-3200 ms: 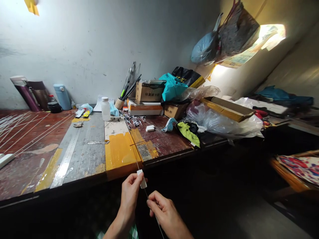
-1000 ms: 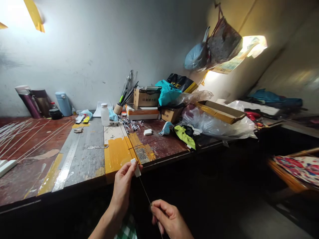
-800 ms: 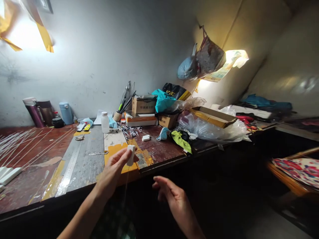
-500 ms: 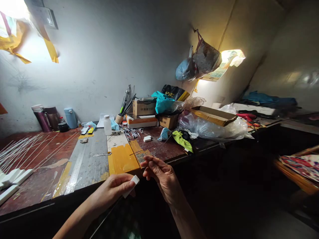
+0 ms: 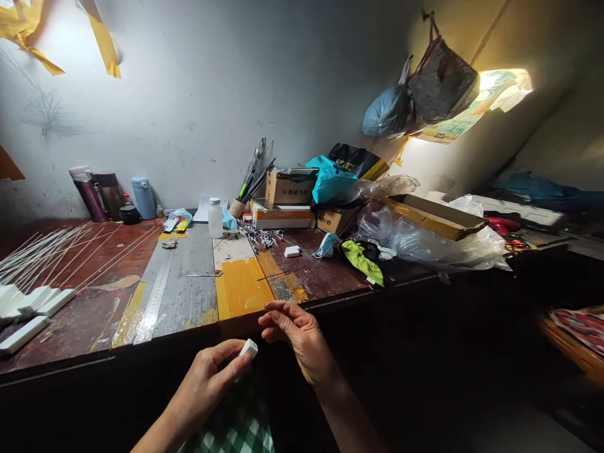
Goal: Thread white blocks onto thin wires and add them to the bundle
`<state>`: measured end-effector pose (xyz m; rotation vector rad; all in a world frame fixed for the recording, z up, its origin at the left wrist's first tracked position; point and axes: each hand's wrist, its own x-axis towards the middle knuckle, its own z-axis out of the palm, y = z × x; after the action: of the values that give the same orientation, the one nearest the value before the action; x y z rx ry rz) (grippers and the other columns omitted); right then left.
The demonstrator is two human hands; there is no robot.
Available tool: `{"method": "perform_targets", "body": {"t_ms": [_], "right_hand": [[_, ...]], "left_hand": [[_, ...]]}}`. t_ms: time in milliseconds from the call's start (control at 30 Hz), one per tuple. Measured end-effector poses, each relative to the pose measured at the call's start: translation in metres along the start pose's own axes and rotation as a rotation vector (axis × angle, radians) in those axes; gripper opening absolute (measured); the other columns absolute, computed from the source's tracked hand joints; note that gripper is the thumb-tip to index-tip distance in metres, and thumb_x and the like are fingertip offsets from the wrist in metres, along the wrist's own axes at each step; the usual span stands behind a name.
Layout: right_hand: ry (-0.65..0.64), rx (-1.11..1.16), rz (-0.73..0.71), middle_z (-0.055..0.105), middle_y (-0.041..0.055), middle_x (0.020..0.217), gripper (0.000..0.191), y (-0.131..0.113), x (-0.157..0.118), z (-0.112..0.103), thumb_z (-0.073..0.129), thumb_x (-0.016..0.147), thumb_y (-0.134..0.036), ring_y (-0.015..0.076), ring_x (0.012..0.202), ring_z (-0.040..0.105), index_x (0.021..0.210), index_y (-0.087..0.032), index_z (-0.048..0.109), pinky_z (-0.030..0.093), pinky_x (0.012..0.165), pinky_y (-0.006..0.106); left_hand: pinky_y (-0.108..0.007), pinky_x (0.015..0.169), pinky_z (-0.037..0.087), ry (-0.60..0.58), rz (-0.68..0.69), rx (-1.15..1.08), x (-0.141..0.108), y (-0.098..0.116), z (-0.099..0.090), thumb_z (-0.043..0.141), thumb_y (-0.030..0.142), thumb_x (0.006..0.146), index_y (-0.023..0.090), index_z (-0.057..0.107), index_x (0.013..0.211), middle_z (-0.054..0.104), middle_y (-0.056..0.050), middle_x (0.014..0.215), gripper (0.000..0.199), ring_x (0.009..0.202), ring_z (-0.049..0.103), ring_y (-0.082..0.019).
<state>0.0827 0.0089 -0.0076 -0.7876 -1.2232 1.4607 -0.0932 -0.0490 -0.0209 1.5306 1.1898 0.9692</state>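
Observation:
My left hand (image 5: 214,371) pinches a small white block (image 5: 248,348) between thumb and fingers, just in front of the bench edge. A small dark mark shows on the block's upper end. To its right, my right hand (image 5: 297,336) is raised with thumb and forefinger drawn together. A thin dark line shows by those fingertips, but whether they hold it I cannot make out. The hands are apart. More white blocks (image 5: 56,302) lie at the bench's left, beside a spread of thin white rods (image 5: 47,251).
A steel ruler (image 5: 155,299) lies on the bench (image 5: 189,302). Behind stand flasks (image 5: 143,198), a white bottle (image 5: 215,218) and a cardboard box (image 5: 291,187). Another white block (image 5: 292,251), a face mask (image 5: 326,245) and plastic bags (image 5: 425,242) are to the right.
The view has shifted left and down, so the bench sits higher and further right. My left hand and the block have tilted slightly; a green checked cloth now shows below.

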Motion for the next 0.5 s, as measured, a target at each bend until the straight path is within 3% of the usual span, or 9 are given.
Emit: {"method": "perform_targets", "body": {"t_ms": [200,500], "right_hand": [[0.062,-0.055,0.059,0.069,0.001,0.069,0.034,0.011,0.044,0.0,0.076,0.069,-0.045,0.0098,0.052,0.062,0.077,-0.014,0.063,0.05,0.054,0.021],[-0.193,-0.134,0.217,0.071,0.0045,0.082,0.03,0.011,0.096,0.002,0.074,0.07,-0.037,0.0103,0.066,0.067,0.087,-0.013,0.066,0.052,0.064,0.02]], "left_hand": [[-0.025,0.065,0.037,0.069,-0.06,-0.067,0.004,-0.027,-0.009,0.055,0.047,0.085,0.018,0.07,0.093,0.061,-0.003,0.076,0.034,0.073,0.049,-0.019],[-0.024,0.059,0.033,0.117,-0.19,-0.318,0.027,-0.059,-0.013,0.061,0.056,0.076,0.015,0.071,0.075,0.064,-0.002,0.066,0.042,0.063,0.05,-0.016]]}}
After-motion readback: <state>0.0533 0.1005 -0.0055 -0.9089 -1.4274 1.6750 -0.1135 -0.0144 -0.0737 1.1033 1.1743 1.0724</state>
